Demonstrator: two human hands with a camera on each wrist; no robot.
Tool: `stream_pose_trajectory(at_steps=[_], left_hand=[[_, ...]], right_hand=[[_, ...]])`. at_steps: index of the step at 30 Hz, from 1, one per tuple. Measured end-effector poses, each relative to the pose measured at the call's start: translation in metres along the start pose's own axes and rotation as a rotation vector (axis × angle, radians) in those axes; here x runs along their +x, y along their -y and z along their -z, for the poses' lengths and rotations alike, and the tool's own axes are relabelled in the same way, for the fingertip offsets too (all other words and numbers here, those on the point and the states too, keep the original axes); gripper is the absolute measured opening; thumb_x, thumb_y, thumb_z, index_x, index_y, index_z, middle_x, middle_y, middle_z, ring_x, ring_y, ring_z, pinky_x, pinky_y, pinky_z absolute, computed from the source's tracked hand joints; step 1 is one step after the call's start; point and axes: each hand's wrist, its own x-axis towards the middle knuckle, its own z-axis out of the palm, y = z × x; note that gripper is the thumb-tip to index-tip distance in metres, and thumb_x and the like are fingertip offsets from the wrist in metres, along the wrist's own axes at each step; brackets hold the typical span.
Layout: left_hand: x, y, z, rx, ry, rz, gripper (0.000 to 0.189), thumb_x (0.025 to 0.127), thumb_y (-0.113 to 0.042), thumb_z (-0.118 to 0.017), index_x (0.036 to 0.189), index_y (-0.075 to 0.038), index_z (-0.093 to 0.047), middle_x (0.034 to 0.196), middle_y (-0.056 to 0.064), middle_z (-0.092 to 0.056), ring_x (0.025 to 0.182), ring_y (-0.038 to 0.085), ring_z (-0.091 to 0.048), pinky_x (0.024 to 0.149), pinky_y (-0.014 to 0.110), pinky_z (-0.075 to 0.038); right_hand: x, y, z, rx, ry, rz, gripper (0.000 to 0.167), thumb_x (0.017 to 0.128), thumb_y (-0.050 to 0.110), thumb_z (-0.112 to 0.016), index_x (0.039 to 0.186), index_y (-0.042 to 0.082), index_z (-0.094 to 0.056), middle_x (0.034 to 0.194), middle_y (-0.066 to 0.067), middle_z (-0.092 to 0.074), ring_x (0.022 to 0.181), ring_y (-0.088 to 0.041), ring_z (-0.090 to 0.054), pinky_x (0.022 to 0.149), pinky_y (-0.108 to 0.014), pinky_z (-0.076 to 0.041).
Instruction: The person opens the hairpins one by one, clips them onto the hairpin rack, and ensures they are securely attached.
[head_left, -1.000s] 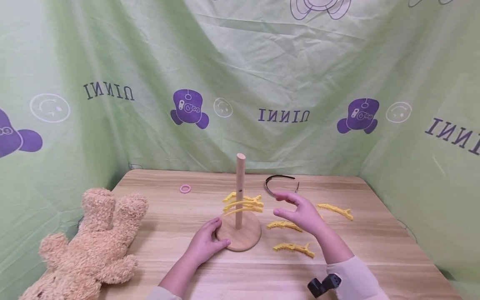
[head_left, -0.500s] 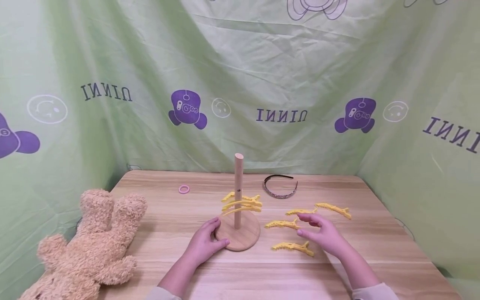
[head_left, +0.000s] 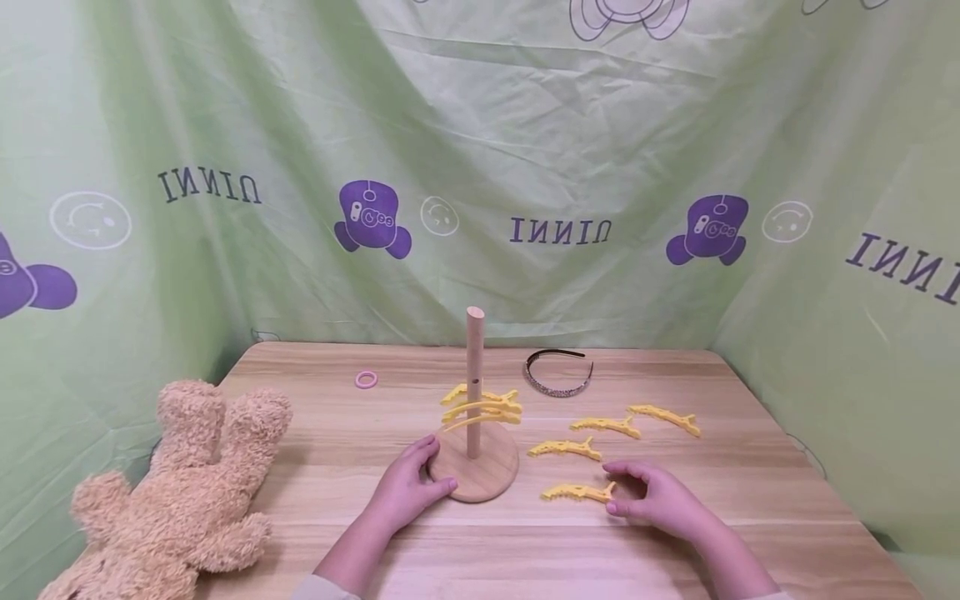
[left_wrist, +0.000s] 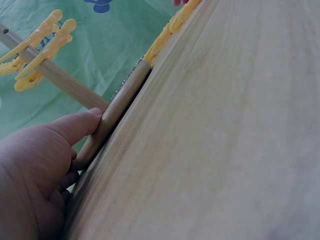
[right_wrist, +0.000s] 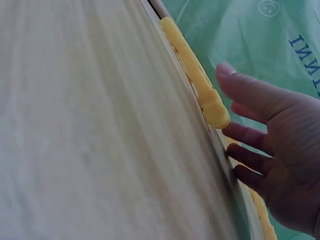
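Note:
My left hand (head_left: pixel 408 483) holds the round base of a wooden stand (head_left: pixel 474 350). In the left wrist view its thumb lies on top of the base rim (left_wrist: pixel 117 100), with the fingers at the edge. Two yellow hair clips (head_left: pixel 480 410) are clamped across the upright post. My right hand (head_left: pixel 663 504) is at the tail end of the nearest loose yellow hair clip (head_left: pixel 577 492), thumb and fingers spread around it. From the right wrist view, a gap shows between the thumb and that clip (right_wrist: pixel 192 70).
Several more yellow hair clips lie right of the stand, including one clip (head_left: pixel 566 448) just behind the nearest. A dark headband (head_left: pixel 558 392) sits at the back, a pink ring (head_left: pixel 366 380) back left. A teddy bear (head_left: pixel 195 500) lies on the left; a green curtain (head_left: pixel 480 167) surrounds the table.
My right hand has moved away from beside the post, rightward and toward me, down to the nearest loose clip. The left hand stays on the base.

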Motion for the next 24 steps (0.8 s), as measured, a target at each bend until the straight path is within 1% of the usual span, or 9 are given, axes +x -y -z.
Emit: stream_pose_trajectory(at_steps=[4, 7, 14, 16, 18, 20, 24], left_hand=[[-0.0001, 0.0000, 0.0002, -0.004, 0.002, 0.001, 0.071, 0.077, -0.027, -0.082, 0.131, 0.010, -0.056, 0.144, 0.022, -0.051, 0.136, 0.040, -0.045, 0.116, 0.053, -0.035], [-0.0002, 0.0001, 0.0002, -0.007, 0.003, 0.005, 0.071, 0.076, -0.027, -0.082, 0.131, 0.010, -0.055, 0.144, 0.022, -0.050, 0.136, 0.040, -0.045, 0.116, 0.053, -0.034], [-0.0002, 0.0000, 0.0007, -0.013, 0.005, 0.009, 0.071, 0.077, -0.027, -0.082, 0.131, 0.010, -0.055, 0.145, 0.022, -0.050, 0.136, 0.041, -0.045, 0.116, 0.053, -0.034], [-0.0003, -0.0001, 0.0009, -0.010, 0.008, 0.012, 0.072, 0.077, -0.027, -0.082, 0.132, 0.010, -0.055, 0.145, 0.022, -0.050, 0.136, 0.041, -0.044, 0.116, 0.053, -0.034], [-0.0004, -0.0002, 0.0010, -0.007, 0.010, 0.013, 0.072, 0.077, -0.028, -0.082, 0.132, 0.010, -0.055, 0.145, 0.022, -0.050, 0.136, 0.041, -0.044, 0.116, 0.053, -0.033], [-0.0004, -0.0002, 0.0010, -0.002, 0.011, 0.013, 0.072, 0.077, -0.028, -0.082, 0.132, 0.010, -0.055, 0.145, 0.021, -0.050, 0.137, 0.041, -0.044, 0.116, 0.053, -0.033], [-0.0002, -0.0003, 0.0010, -0.002, 0.012, 0.011, 0.072, 0.077, -0.028, -0.082, 0.132, 0.010, -0.055, 0.145, 0.021, -0.049, 0.137, 0.041, -0.044, 0.117, 0.053, -0.033]], right_hand=[[-0.0016, -0.0029, -0.0002, -0.044, 0.000, 0.034, 0.058, 0.073, 0.039, -0.084, 0.121, 0.012, -0.067, 0.125, -0.009, -0.066, 0.123, -0.038, -0.055, 0.106, -0.049, -0.045], [-0.0017, -0.0043, -0.0005, -0.075, -0.002, 0.063, 0.054, 0.074, 0.039, -0.083, 0.119, 0.013, -0.068, 0.123, -0.007, -0.067, 0.120, -0.035, -0.057, 0.102, -0.043, -0.048], [-0.0006, -0.0061, -0.0019, -0.120, -0.027, 0.085, 0.042, 0.075, 0.040, -0.082, 0.110, 0.020, -0.070, 0.116, 0.002, -0.067, 0.113, -0.023, -0.060, 0.099, -0.038, -0.050], [-0.0009, -0.0063, -0.0020, -0.128, -0.029, 0.088, 0.040, 0.076, 0.040, -0.081, 0.109, 0.020, -0.070, 0.115, 0.002, -0.067, 0.112, -0.023, -0.060, 0.098, -0.039, -0.050], [-0.0015, -0.0059, -0.0017, -0.126, -0.026, 0.078, 0.041, 0.077, 0.041, -0.080, 0.110, 0.019, -0.070, 0.116, 0.001, -0.068, 0.113, -0.025, -0.060, 0.098, -0.041, -0.050], [-0.0019, -0.0053, -0.0009, -0.106, -0.023, 0.050, 0.043, 0.077, 0.041, -0.080, 0.112, 0.017, -0.069, 0.116, 0.000, -0.068, 0.114, -0.027, -0.061, 0.099, -0.043, -0.050], [-0.0027, -0.0034, 0.0025, -0.025, -0.005, -0.006, 0.048, 0.079, 0.037, -0.079, 0.117, 0.011, -0.067, 0.115, -0.004, -0.070, 0.114, -0.030, -0.063, 0.101, -0.045, -0.051]])
